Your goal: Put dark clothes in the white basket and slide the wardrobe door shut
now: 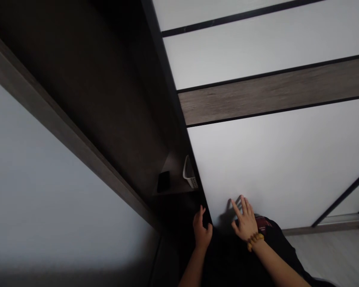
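A large white sliding door [257,159] with dark strips and a wood-look band stands partly open. My right hand [245,223], with a beaded bracelet [254,240] at the wrist, has its fingers spread at the lower left of the door's white panel; the fingertips seem to touch it. Beside the door's dark left edge [194,159] is my left hand [202,229], fingers extended and thumb apart, holding nothing I can see. Whether it touches the edge, I cannot tell.
Inside the dark cabinet opening, a shelf [175,188] carries a white perforated basket [191,175], partly behind the door, and a black object [163,181]. A wood-look frame [77,131] and pale wall [48,179] bound the left. Light flooring [335,251] lies at lower right.
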The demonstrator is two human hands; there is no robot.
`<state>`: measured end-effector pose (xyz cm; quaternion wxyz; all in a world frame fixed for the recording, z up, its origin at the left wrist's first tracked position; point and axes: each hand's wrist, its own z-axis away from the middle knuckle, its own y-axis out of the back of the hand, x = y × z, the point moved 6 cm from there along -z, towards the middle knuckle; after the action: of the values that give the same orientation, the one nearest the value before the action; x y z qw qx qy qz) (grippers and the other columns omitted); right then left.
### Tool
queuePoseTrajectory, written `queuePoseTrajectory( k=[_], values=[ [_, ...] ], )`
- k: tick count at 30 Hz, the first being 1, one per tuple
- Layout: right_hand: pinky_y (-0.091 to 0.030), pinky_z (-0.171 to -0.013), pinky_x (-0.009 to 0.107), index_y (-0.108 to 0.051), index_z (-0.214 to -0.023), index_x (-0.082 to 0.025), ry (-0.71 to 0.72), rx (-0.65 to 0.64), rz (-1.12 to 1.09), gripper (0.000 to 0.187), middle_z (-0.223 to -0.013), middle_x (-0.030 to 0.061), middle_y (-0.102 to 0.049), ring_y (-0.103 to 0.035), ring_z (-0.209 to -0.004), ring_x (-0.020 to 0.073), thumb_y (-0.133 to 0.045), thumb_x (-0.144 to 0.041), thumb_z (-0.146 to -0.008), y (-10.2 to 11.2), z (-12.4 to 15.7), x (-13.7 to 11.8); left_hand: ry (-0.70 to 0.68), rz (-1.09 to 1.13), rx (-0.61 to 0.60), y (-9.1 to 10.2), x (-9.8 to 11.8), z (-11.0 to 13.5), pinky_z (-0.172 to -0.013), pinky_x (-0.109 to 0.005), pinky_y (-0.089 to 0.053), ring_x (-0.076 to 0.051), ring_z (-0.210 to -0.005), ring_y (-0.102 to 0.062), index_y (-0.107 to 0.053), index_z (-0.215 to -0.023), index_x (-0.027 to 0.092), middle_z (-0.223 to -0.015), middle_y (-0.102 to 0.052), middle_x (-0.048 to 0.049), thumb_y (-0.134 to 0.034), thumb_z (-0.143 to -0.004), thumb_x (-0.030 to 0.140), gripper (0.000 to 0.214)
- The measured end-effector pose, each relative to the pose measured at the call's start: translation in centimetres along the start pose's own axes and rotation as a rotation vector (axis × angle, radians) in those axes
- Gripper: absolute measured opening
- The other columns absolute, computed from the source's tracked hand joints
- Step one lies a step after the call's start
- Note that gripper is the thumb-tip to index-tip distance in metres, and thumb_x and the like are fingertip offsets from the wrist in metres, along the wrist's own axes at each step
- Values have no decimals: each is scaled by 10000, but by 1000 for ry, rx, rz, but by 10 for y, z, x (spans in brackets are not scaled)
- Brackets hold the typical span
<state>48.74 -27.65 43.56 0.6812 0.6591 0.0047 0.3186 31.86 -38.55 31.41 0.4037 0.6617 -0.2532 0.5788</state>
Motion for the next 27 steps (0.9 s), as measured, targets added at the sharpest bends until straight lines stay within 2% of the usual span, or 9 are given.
queuePoseTrajectory(
  k=[4,8,10,13,16,19,22,27],
  values=[
    [-393,-1218,368,-107,-1554,-474,105,66,18,812,-1580,11,-56,-84,-1555,201,-426,-516,-809,13,0,-29,-1,86,-167,0,-8,0,-1160,-322,-335,-158,-1308,-464,-373,-1534,133,-1408,-578,-33,-446,-751,87,788],
    [-421,-1184,346,-117,-1552,-477,209,102,24,842,-1575,44,-73,-77,-1547,223,-463,-589,-793,15,0,-52,-11,107,-387,-7,-18,6,-1228,-369,-271,-195,-1424,-359,-385,-1542,93,-1540,-447,-63,-464,-770,140,777],
    [-425,-1177,365,-118,-1543,-492,238,63,2,886,-1576,49,-46,-69,-1539,246,-509,-642,-762,8,0,-60,9,99,-466,-9,-24,8,-1239,-383,-264,-217,-1445,-335,-408,-1533,74,-1562,-412,-78,-479,-759,164,782],
    [-401,-1204,419,-129,-1514,-532,240,-61,-58,927,-1578,28,34,-48,-1536,286,-580,-665,-715,-6,-1,-70,61,103,-518,-6,-32,5,-1248,-398,-255,-229,-1445,-334,-417,-1530,60,-1549,-427,-87,-489,-740,172,802],
    [-346,-1230,499,-143,-1488,-561,154,-203,-127,912,-1566,4,130,-11,-1533,342,-607,-638,-707,-17,-3,-77,72,132,-570,-2,-36,0,-1247,-423,-258,-230,-1418,-376,-481,-1494,91,-1520,-457,-89,-497,-719,155,778],
    [-287,-1237,561,-132,-1465,-592,-6,-302,-169,948,-1545,-13,208,-12,-1534,362,-666,-555,-682,-22,-5,-78,108,151,-604,3,-42,-2,-1212,-424,-318,-229,-1356,-449,-597,-1387,132,-1452,-513,-98,-512,-708,133,684],
    [-236,-1242,598,-138,-1442,-618,-123,-335,-171,962,-1537,-43,232,-24,-1540,361,-692,-467,-670,-22,-5,-76,169,164,-597,7,-50,-4,-1183,-399,-359,-225,-1325,-480,-640,-1321,133,-1407,-536,-109,-527,-705,105,627],
    [-178,-1270,602,-122,-1433,-632,-242,-375,-173,944,-1533,-87,235,-4,-1554,336,-669,-446,-686,-24,-3,-74,226,169,-598,13,-61,-7,-1167,-375,-375,-217,-1306,-499,-680,-1246,138,-1369,-552,-107,-542,-704,64,564]
  ],
)
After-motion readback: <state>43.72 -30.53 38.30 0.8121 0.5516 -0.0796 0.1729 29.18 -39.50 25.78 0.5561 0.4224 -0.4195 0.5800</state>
